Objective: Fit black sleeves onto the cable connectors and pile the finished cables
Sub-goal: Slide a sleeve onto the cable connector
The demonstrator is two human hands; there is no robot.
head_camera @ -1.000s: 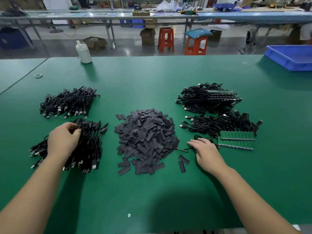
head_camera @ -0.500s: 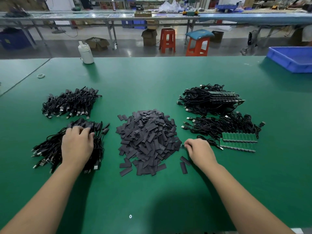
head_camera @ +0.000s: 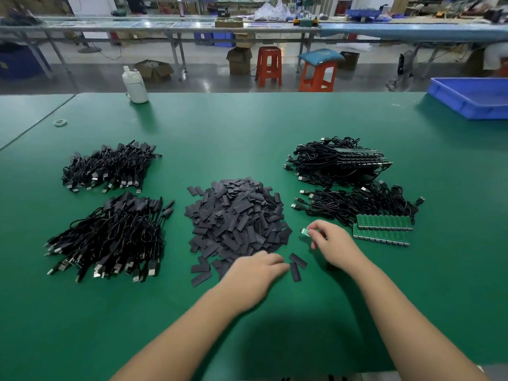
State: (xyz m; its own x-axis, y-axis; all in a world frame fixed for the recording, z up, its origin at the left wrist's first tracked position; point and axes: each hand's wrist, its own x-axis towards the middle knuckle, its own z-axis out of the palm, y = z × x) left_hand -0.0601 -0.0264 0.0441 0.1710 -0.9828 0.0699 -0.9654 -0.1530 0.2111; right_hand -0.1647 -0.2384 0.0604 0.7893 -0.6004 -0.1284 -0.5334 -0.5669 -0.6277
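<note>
A heap of flat black sleeves (head_camera: 236,215) lies in the middle of the green table (head_camera: 247,127). My left hand (head_camera: 254,273) rests, fingers extended, on the heap's near edge. My right hand (head_camera: 331,243) pinches a small green connector board (head_camera: 304,232) just right of the heap. Two piles of sleeved cables lie at the left, one near (head_camera: 110,237) and one farther (head_camera: 110,166). At the right lie bare cables (head_camera: 354,204) with rows of green boards (head_camera: 383,229), and another bundle (head_camera: 335,160) behind them.
A white bottle (head_camera: 135,86) stands at the table's far left. A blue tray (head_camera: 475,96) sits at the far right corner. Two loose sleeves (head_camera: 296,266) lie near my left hand. Stools and benches stand beyond the table.
My left hand left the near-left cable pile and moved right to the sleeve heap's front edge. My right hand lifted slightly and now pinches a green board.
</note>
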